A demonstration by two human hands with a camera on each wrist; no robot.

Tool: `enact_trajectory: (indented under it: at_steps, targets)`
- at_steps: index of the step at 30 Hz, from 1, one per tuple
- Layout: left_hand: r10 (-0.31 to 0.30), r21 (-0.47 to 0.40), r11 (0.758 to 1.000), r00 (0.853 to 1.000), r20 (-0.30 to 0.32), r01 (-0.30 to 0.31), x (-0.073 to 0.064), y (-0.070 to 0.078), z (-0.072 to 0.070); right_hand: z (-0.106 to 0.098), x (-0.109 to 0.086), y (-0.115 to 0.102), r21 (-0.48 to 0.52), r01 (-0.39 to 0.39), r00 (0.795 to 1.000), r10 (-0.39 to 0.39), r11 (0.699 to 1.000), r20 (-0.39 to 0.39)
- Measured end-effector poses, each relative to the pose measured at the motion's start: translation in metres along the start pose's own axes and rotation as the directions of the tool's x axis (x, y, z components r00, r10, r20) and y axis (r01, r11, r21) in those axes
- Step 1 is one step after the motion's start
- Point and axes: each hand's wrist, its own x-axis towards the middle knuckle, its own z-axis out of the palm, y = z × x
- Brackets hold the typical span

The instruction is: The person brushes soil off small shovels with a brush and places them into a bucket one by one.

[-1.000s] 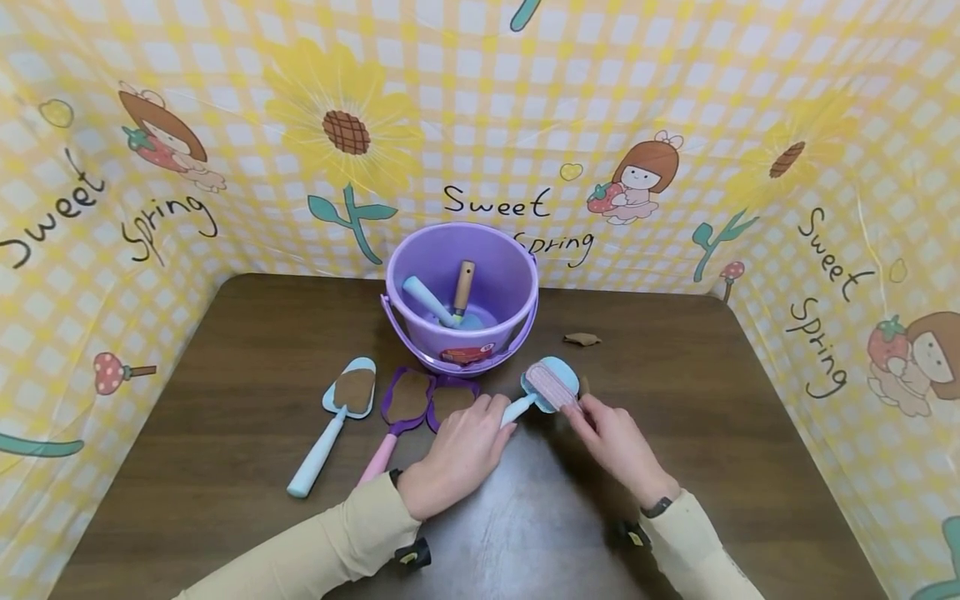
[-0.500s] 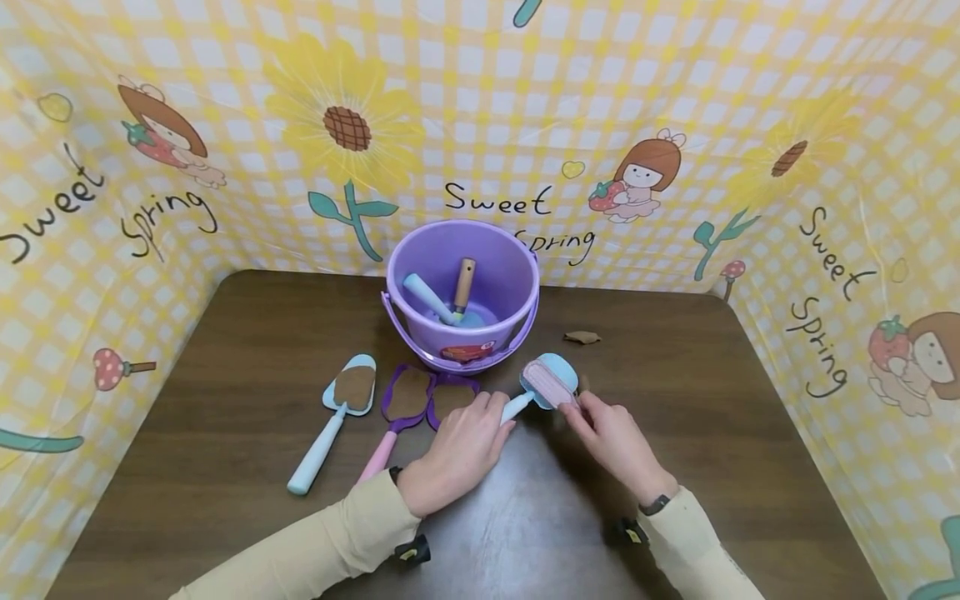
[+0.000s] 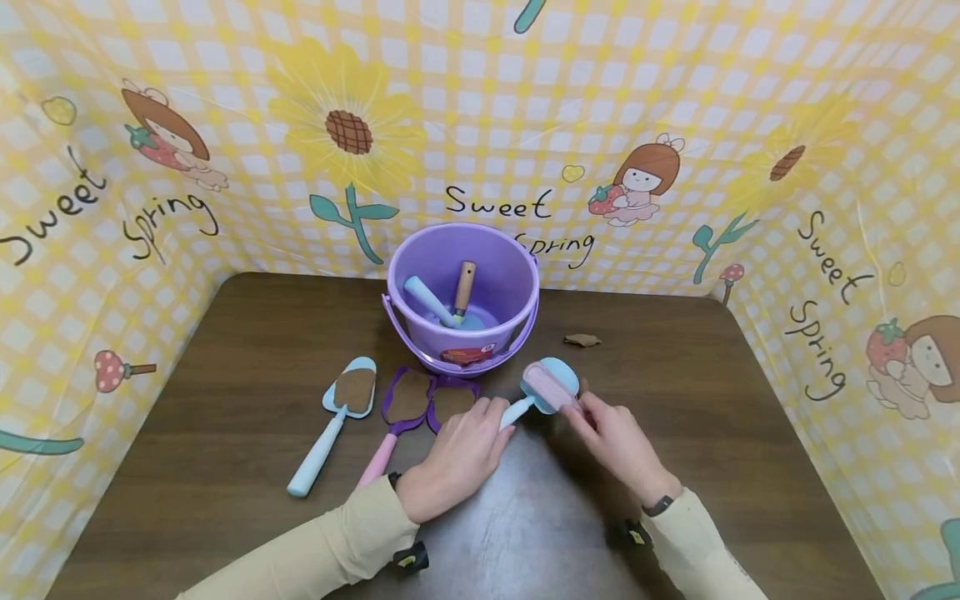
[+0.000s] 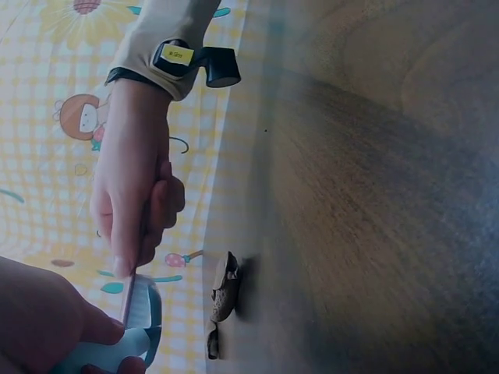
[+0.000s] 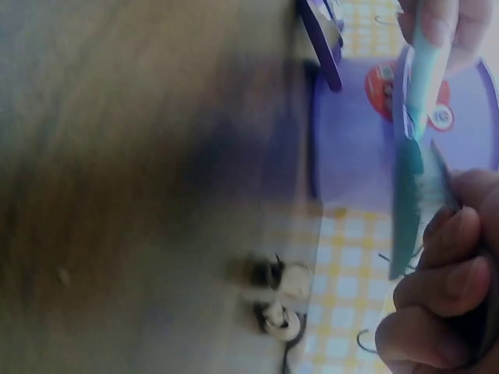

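My left hand (image 3: pixel 459 454) grips a light blue toy shovel (image 3: pixel 562 377) by its handle, with the blade out to the right. With my right hand (image 3: pixel 618 446) I hold a pale pink brush (image 3: pixel 547 385) laid slantwise over the blade. In the right wrist view, white bristles (image 5: pixel 430 195) meet the face of the upright shovel blade (image 5: pixel 405 210). The left wrist view shows the brush edge-on against the blue blade (image 4: pixel 154 312), both raised off the table. The far end of the brush is hidden in my right fingers.
A purple bucket (image 3: pixel 420 343) holding a blue-handled tool and a wooden-handled tool stands behind. Left lie a blue trowel (image 3: pixel 318 454) and a purple spade with a pink handle (image 3: pixel 378 458); another purple-edged blade (image 3: pixel 471 385) is partly under my left hand. A brown scrap (image 3: pixel 582 340) lies right of the bucket.
The brush looks smoother and blurred now, where its back showed texture before. Both hands and the shovel stay almost in place.
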Motion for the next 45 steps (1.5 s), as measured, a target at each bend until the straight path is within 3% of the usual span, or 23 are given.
enact_trajectory:
  at_steps: [4, 11, 20, 28, 36, 42, 45]
  targets:
    - [0.011, -0.002, 1.000, 1.000, -0.013, -0.011, 0.001, 0.000, -0.001, 0.002, -0.001, 0.001, 0.005, 0.005, 1.000, -0.005, 1.000, 0.015]
    - [0.017, -0.020, 1.000, 1.000, -0.001, -0.017, 0.000, 0.002, -0.003, -0.004, -0.001, 0.004, -0.089, -0.052, 0.994, 0.043, 0.995, -0.102]
    - [0.025, 0.001, 1.000, 0.999, -0.032, -0.025, 0.002, 0.002, -0.004, -0.002, -0.001, -0.006, -0.027, -0.011, 1.000, 0.011, 1.000, 0.003]
    - [0.028, -0.019, 0.999, 0.999, -0.018, -0.029, 0.001, 0.002, -0.004, -0.006, 0.000, -0.002, -0.117, -0.042, 0.992, 0.028, 0.992, -0.119]
    - [0.021, 0.002, 1.000, 0.999, -0.045, -0.021, 0.002, 0.003, -0.005, -0.001, 0.001, -0.009, -0.053, 0.007, 1.000, -0.007, 0.999, -0.016]
    - [0.017, -0.028, 0.999, 1.000, -0.021, -0.017, 0.000, 0.001, -0.006, -0.003, 0.001, 0.002, -0.110, -0.056, 0.994, 0.045, 0.992, -0.099]
    - [-0.020, -0.074, 0.997, 1.000, 0.003, 0.020, 0.001, 0.001, -0.006, -0.007, -0.001, 0.005, -0.099, -0.089, 0.987, 0.074, 0.991, -0.146]
